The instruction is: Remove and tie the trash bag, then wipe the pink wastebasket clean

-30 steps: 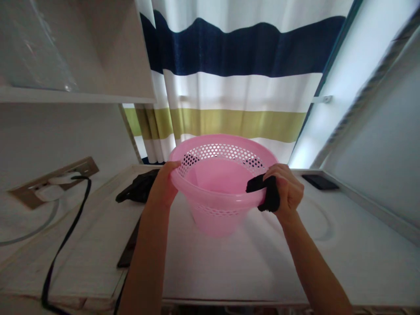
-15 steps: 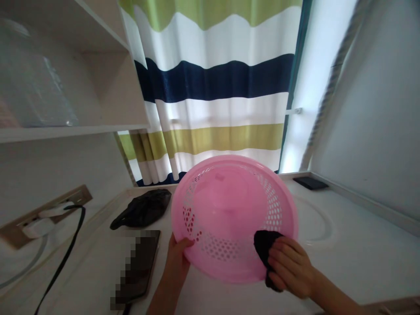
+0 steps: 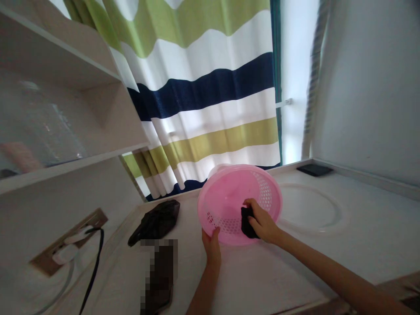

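Observation:
A pink perforated plastic basket stands tilted on the white table, its opening turned toward me. My left hand grips the basket's near rim at the lower left. My right hand reaches inside the basket and presses a small black cloth against the inner wall, fingers closed on it.
A black bag lies left of the basket, with a blurred dark flat object in front of it. A wall socket with a black cable is at the far left. A shelf overhangs the left. A striped curtain hangs behind; a black phone lies at the back right.
The basket has gone from upright to tilted with its opening toward me and now sits farther away. My right hand with the cloth moved from the rim into the basket.

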Demonstrator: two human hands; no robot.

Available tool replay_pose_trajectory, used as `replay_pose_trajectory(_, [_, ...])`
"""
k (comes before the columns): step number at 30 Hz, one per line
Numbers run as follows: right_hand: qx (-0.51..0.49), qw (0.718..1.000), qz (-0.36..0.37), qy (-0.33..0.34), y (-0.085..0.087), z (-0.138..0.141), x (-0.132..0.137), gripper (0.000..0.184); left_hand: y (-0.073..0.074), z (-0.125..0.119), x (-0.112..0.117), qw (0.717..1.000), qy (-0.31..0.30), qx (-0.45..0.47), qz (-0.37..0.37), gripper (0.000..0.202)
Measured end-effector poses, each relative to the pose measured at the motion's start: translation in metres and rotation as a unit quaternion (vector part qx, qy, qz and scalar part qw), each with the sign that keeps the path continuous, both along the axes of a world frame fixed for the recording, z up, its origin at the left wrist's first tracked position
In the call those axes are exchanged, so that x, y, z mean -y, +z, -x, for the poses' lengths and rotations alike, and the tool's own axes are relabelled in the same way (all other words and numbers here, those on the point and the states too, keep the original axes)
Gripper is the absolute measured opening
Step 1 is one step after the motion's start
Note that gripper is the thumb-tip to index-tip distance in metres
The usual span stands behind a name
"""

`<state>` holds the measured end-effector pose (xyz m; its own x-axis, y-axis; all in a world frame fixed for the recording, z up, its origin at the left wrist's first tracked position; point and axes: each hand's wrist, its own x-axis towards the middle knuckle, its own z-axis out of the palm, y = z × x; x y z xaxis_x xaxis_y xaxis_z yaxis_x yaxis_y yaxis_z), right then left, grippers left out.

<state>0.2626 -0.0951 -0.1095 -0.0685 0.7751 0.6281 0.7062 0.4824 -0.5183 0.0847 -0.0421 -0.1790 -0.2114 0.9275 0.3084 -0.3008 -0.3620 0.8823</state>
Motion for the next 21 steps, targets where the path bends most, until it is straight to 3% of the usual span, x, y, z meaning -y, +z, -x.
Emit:
replay_pose_trajectory(4, [0.057,0.993,0.019,-0.102,0.005,0.013,-0.062,0.042,0.001,-0.003,0.001,0.999,-0.014,-0.029,0.011,0.055])
replay_pose_trajectory(8, [0.208,0.948,0.086,-0.224,-0.015,0.01,-0.115,0.04,0.005,-0.001,0.006,0.998,-0.033,-0.061,0.004,0.057])
replay_pose_trajectory(9, [0.254,0.936,0.107,-0.22,-0.023,0.008,-0.122,0.037,0.006,-0.001,0.008,0.997,-0.036,-0.064,0.002,0.057])
replay_pose_trajectory(14, [0.304,0.924,0.11,-0.204,-0.052,-0.004,-0.139,0.034,0.006,-0.002,0.01,0.995,-0.067,-0.067,-0.009,0.055])
replay_pose_trajectory(18, [0.325,0.914,0.109,-0.218,-0.059,-0.001,-0.145,0.051,0.007,0.0,0.007,0.996,-0.068,-0.057,0.004,0.053])
replay_pose_trajectory(21, [0.315,0.913,0.137,-0.222,-0.06,0.009,-0.146,0.046,0.009,0.002,0.006,0.994,-0.081,-0.07,0.02,0.052])
